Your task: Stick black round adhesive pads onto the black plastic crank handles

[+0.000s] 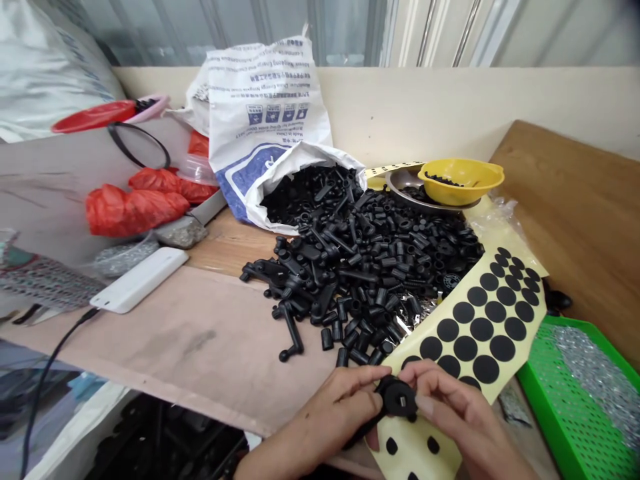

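My left hand (345, 399) is closed around a round black plastic part (399, 399), with a small metal piece showing at its centre. My right hand (453, 395) pinches the same part from the other side, thumb and fingers at its rim. What lies under my fingers is hidden. Beneath both hands runs a pale yellow sheet (483, 288) with rows of round black stickers. Just beyond the hands spreads a heap of small black plastic parts (380, 253), cranks and ribbed caps among them. A single black crank (290, 330) lies at the heap's near edge.
A white sack (267, 93) spills black parts at the back. Behind the heap, a yellow bowl (463, 190) rests on a metal bowl (407, 193). A green tray (555, 400) of small shiny pieces stands right. A white power bank (140, 279) with a cable lies left.
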`<state>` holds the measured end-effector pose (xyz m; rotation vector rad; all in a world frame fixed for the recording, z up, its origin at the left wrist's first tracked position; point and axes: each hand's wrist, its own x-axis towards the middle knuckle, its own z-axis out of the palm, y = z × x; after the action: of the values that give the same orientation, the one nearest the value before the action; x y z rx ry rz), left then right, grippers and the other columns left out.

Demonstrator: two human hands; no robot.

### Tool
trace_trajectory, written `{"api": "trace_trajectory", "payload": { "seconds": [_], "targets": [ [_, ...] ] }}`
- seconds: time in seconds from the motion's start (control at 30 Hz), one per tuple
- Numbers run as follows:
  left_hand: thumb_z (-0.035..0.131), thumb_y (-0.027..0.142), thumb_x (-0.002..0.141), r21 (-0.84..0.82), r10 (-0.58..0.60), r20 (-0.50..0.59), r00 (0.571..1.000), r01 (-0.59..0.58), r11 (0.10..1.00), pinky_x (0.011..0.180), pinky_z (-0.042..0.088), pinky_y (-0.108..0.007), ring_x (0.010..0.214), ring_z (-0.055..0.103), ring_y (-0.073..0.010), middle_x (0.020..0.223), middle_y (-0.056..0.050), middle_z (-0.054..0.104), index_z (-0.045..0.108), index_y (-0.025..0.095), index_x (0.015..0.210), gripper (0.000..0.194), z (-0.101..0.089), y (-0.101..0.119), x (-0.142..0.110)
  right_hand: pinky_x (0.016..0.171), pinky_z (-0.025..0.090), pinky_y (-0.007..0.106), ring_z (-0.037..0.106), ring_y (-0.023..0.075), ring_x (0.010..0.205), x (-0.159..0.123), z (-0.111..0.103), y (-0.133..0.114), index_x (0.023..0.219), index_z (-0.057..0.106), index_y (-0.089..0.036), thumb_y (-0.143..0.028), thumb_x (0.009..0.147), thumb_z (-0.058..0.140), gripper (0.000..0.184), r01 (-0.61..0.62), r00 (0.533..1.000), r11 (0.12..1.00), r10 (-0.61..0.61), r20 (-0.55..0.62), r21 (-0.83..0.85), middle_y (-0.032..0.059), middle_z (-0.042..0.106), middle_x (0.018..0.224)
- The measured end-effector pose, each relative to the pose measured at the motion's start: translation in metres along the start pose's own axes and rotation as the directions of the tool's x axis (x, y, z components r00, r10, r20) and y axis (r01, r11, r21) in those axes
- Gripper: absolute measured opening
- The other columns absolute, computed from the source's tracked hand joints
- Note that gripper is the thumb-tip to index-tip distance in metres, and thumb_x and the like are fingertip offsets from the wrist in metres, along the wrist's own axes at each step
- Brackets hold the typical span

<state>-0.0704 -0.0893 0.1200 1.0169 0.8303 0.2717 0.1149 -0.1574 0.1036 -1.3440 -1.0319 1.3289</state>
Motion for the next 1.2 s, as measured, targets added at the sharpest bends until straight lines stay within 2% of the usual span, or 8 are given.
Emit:
{"api": "trace_trajectory", "payload": {
  "seconds": [0.13, 0.23, 0.3, 0.43, 0.53, 0.8, 1.0, 1.2],
  "targets": [
    [0.059, 0.037, 0.075, -0.015, 0.005, 0.019, 1.0, -0.004, 1.0, 0.054, 0.035, -0.018, 0.06, 0.05, -0.0106, 0.068, 0.002, 0.058, 0.069, 0.015, 0.09, 0.029, 0.003, 0.01, -0.004, 0.068, 0.048, 0.027, 0.059, 0.0209, 0.084, 0.0, 0.002, -0.002, 0.064, 0.058, -0.021, -0.041, 0.079, 0.062, 0.025, 0.004, 1.0, 0.998, -0.005, -0.025, -0.058, 0.0051, 0.062, 0.093],
    [0.06, 0.039, 0.076, -0.033, 0.017, -0.003, 1.0, -0.017, 0.999, 0.055, 0.037, -0.018, 0.062, 0.05, -0.0109, 0.071, 0.002, 0.058, 0.069, 0.016, 0.091, 0.029, 0.003, 0.01, -0.006, 0.067, 0.047, 0.026, 0.058, 0.0201, 0.083, 0.0, 0.003, -0.002, 0.064, 0.058, -0.021, -0.044, 0.078, 0.063, 0.027, -0.027, 0.999, 0.999, 0.026, -0.021, -0.04, 0.0047, 0.061, 0.094],
    [0.062, 0.041, 0.076, -0.028, 0.026, -0.01, 1.0, -0.026, 0.999, 0.055, 0.037, -0.018, 0.062, 0.049, -0.0105, 0.071, 0.002, 0.057, 0.069, 0.015, 0.095, 0.033, 0.003, 0.007, -0.005, 0.067, 0.045, 0.025, 0.056, 0.0188, 0.081, 0.0, 0.003, -0.001, 0.064, 0.058, -0.021, -0.044, 0.078, 0.065, 0.027, -0.042, 0.999, 0.999, 0.042, -0.011, -0.009, 0.0043, 0.06, 0.093],
    [0.062, 0.042, 0.077, 0.0, 0.055, 0.043, 0.998, -0.056, 0.998, 0.051, 0.033, -0.019, 0.056, 0.047, -0.0088, 0.069, 0.001, 0.056, 0.065, 0.012, 0.109, 0.044, 0.002, -0.004, 0.002, 0.068, 0.043, 0.023, 0.055, 0.0181, 0.081, 0.0, 0.004, 0.0, 0.064, 0.059, -0.021, -0.041, 0.077, 0.066, 0.026, -0.038, 0.999, 0.998, 0.039, -0.025, 0.04, 0.0036, 0.059, 0.093],
    [0.064, 0.044, 0.075, -0.024, 0.058, 0.02, 0.998, -0.058, 0.998, 0.052, 0.035, -0.02, 0.056, 0.048, -0.0094, 0.072, -0.001, 0.058, 0.061, 0.01, 0.114, 0.052, 0.002, -0.01, 0.007, 0.067, 0.043, 0.022, 0.055, 0.0176, 0.081, -0.001, 0.005, 0.0, 0.063, 0.059, -0.021, -0.038, 0.077, 0.068, 0.023, -0.054, 0.998, 0.997, 0.056, -0.036, 0.052, 0.0033, 0.06, 0.095],
    [0.055, 0.039, 0.085, -0.045, 0.074, 0.09, 0.993, -0.07, 0.997, 0.057, 0.038, -0.019, 0.062, 0.051, -0.0093, 0.076, 0.0, 0.059, 0.065, 0.014, 0.093, 0.028, -0.002, -0.008, 0.001, 0.067, 0.042, 0.023, 0.054, 0.0173, 0.08, -0.002, 0.006, -0.003, 0.062, 0.06, -0.02, -0.038, 0.075, 0.069, 0.024, -0.093, 0.995, 0.99, 0.096, -0.023, 0.102, 0.0028, 0.06, 0.094],
    [0.063, 0.039, 0.076, -0.082, 0.073, 0.084, 0.994, -0.066, 0.994, 0.052, 0.036, -0.019, 0.054, 0.046, -0.0075, 0.07, 0.001, 0.057, 0.066, 0.014, 0.105, 0.038, 0.003, -0.01, 0.005, 0.066, 0.04, 0.023, 0.053, 0.0168, 0.08, -0.002, 0.003, 0.001, 0.062, 0.06, -0.02, -0.04, 0.075, 0.07, 0.026, -0.123, 0.992, 0.983, 0.123, 0.007, 0.138, 0.0026, 0.058, 0.097],
    [0.067, 0.043, 0.07, -0.115, 0.039, 0.034, 0.999, -0.035, 0.993, 0.051, 0.037, -0.02, 0.052, 0.046, -0.0077, 0.069, 0.002, 0.058, 0.066, 0.013, 0.104, 0.045, 0.002, -0.014, 0.008, 0.069, 0.04, 0.023, 0.051, 0.018, 0.084, -0.002, -0.004, 0.004, 0.066, 0.058, -0.02, -0.041, 0.078, 0.067, 0.025, -0.156, 0.986, 0.978, 0.145, 0.082, 0.142, 0.0027, 0.058, 0.099]
  ]
}}
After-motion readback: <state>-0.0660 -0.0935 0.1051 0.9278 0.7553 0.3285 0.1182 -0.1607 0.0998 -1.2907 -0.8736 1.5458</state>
